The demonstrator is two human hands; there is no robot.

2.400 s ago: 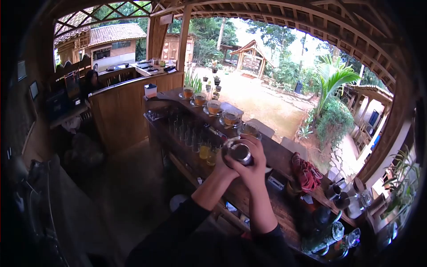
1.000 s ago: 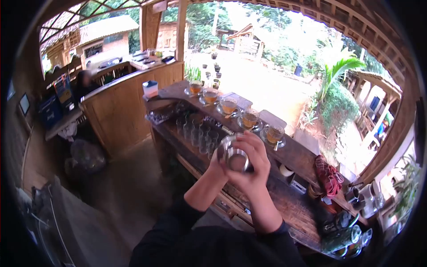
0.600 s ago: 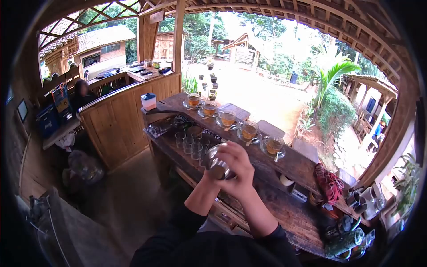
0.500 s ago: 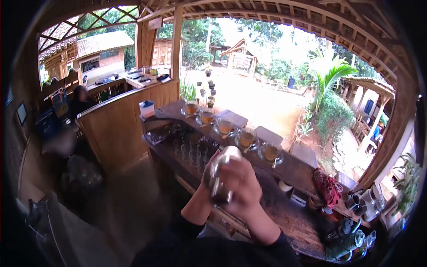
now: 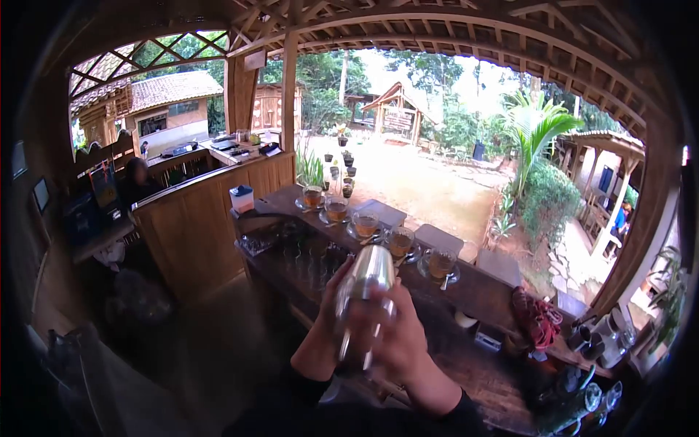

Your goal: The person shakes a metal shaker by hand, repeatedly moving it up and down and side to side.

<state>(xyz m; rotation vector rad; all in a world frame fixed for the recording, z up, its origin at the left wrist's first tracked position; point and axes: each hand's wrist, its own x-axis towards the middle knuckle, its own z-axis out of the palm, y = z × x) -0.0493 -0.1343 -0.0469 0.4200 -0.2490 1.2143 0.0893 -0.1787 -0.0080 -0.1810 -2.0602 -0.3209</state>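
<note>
A shiny metal shaker (image 5: 373, 271) is held in front of my chest, above the dark wooden counter (image 5: 466, 371). My left hand (image 5: 331, 309) wraps round its left side, and my right hand (image 5: 399, 328) grips it from the right. Both hands are slightly blurred, and the shaker's lower end is partly covered by fingers. Beyond it, several glass cups of amber drink, such as one cup (image 5: 440, 265), stand on saucers in a row along the raised ledge. Behind the shaker to the left, empty glasses (image 5: 309, 266) show faintly.
A red cloth (image 5: 537, 319) lies on the ledge at the right, beside metal jugs (image 5: 615, 339). Glass bottles (image 5: 582, 400) stand at the lower right. A plastic container (image 5: 242, 199) sits at the ledge's left end. A person (image 5: 137, 178) is behind the left counter.
The shaker has tilted a little, its shiny end now slightly lower in view. My left hand shows more along its side. The camera view has shifted slightly.
</note>
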